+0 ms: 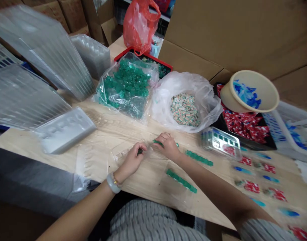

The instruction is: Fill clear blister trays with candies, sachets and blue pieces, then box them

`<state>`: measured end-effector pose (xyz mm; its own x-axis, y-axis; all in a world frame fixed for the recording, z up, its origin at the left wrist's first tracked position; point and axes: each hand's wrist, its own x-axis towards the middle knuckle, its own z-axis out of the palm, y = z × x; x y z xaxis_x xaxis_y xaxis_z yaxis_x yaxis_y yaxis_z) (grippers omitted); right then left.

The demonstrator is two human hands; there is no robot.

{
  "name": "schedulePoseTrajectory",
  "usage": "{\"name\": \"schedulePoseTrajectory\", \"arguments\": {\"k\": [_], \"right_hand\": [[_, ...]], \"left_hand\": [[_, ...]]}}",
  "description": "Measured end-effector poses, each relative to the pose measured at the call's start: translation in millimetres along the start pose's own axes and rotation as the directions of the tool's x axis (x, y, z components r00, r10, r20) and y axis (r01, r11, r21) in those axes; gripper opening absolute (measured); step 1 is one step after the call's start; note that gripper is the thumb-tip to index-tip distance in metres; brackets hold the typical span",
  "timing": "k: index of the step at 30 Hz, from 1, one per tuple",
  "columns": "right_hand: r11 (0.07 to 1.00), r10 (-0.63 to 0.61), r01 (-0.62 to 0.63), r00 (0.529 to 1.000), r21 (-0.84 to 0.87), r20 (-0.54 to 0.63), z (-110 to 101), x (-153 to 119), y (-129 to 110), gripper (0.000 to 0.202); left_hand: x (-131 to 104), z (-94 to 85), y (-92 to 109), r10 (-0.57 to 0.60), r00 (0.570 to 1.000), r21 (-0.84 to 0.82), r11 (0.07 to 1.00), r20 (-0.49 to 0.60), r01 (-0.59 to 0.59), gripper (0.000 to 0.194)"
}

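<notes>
My left hand (133, 157) is curled, with a small dark green piece (140, 151) showing between thumb and fingers. Close by, my right hand (168, 147) has its fingers bent and pinched at a green piece (158, 143) over a clear plastic tray lying on the table. The fingers partly hide that tray. Another clear tray (118, 154) lies by my left hand. Right of my hands, two rows of green square pieces sit in clear trays, an upper row (199, 158) and a lower row (181, 180).
Behind my hands stand a bag of green packets (128, 78) and a white bag of small printed pieces (185, 109). Stacked clear trays (65, 130) fill the left. A cream tub (249, 92), a filled clear box (221, 142) and red packets (246, 127) are at right.
</notes>
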<state>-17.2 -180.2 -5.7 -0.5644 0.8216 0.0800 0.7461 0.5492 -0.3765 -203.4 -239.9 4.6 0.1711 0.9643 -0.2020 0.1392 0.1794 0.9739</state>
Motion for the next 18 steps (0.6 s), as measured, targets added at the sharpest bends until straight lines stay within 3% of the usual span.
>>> {"name": "schedulePoseTrajectory", "arguments": {"k": [5, 11, 18], "right_hand": [[0.995, -0.078, 0.082, 0.995, -0.061, 0.054, -5, -2, -3, 0.024], [0.997, -0.021, 0.023, 1.000, 0.078, -0.023, 1, -1, 0, 0.022], [0.995, -0.095, 0.093, 0.994, 0.032, 0.057, -1, -7, 7, 0.024]], "left_hand": [[-5, -0.6, -6, 0.011, 1.000, 0.056, 0.998, -0.009, -0.010, 0.027], [-9, 0.8, -11, -0.023, 0.996, 0.066, 0.997, -0.089, 0.029, 0.026], [-8, 2.2, -10, -0.021, 0.993, 0.071, 0.997, -0.114, 0.030, 0.024]]}}
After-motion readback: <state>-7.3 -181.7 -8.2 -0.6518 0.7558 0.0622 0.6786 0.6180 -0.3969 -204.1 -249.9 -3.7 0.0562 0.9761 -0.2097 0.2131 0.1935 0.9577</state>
